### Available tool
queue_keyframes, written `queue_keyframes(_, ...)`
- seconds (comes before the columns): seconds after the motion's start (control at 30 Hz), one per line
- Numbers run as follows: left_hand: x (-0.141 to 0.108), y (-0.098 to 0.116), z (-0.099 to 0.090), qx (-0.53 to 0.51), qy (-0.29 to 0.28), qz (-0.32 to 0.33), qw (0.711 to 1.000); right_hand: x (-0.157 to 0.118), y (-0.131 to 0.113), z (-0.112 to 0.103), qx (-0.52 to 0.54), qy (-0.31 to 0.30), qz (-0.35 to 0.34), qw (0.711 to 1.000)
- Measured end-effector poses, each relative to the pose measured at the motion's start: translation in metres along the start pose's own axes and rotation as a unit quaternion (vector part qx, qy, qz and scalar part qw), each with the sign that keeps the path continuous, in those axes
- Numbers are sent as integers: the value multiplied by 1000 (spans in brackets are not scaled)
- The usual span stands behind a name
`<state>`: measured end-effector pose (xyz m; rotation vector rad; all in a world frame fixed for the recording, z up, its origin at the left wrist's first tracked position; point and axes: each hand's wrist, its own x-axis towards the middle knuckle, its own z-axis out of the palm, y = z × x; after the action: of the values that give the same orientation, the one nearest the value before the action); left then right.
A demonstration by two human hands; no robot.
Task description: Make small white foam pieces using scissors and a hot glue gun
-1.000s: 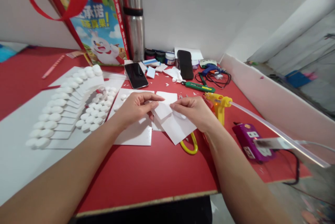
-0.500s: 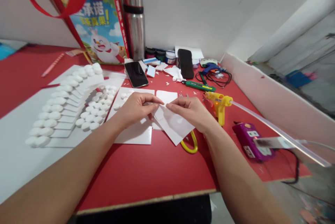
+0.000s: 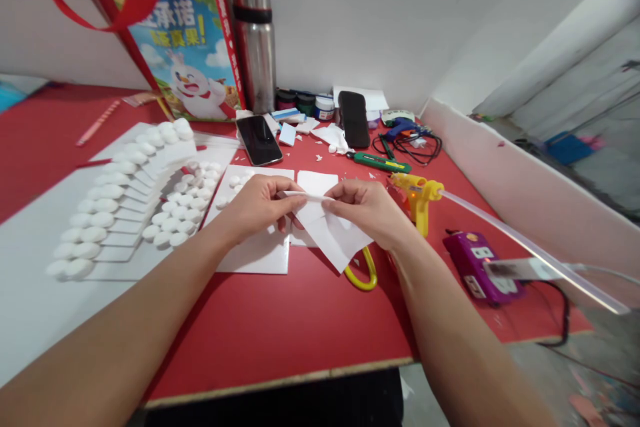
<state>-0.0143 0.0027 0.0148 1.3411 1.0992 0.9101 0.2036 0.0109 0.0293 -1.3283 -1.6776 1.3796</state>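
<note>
A thin white sheet (image 3: 337,240) hangs between my hands, its top edge folded into a narrow strip. My left hand (image 3: 267,207) pinches the left end of that fold, and my right hand (image 3: 360,207) pinches the right end. Beneath them lie a white board (image 3: 260,257) with a few white discs (image 3: 239,180) and a smaller white paper (image 3: 318,182). Left of my hands, many white discs (image 3: 175,217) sit in a cluster, beside a curved, stepped white piece (image 3: 133,214) lined with larger discs.
A yellow glue gun (image 3: 419,197) with a long clear stick is at the right, near a purple power box (image 3: 483,267). A yellow handle (image 3: 369,274) lies below my right hand. Behind are phones (image 3: 259,140), a steel flask (image 3: 255,47), a green cutter (image 3: 380,162) and a bag (image 3: 190,60).
My hands have moved slightly apart, and the folded top edge of the sheet now shows as a strip between my fingers. The view has shifted slightly.
</note>
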Motion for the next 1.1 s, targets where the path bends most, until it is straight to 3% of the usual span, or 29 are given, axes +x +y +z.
queue_keyframes(0.1, 0, 1, 0, -14, 0, 12, 1000, 0, 0, 1, 43, -24, 38, 998)
queue_keyframes(0.33, 0, 2, -1, -55, -26, 14, 998, 2, 3, -1, 77, -58, 56, 994)
queue_keyframes(0.6, 1, 1, -4, -112, -50, 29, 992, 0, 4, -5, 190, -123, 87, 970)
queue_keyframes(0.87, 2, -1, -2, -109, -3, 46, 993, 2, 2, 0, 193, -75, 73, 976)
queue_keyframes(1.1, 1, -3, -7, -146, -27, 40, 988, 2, 4, -1, 225, -17, 32, 974)
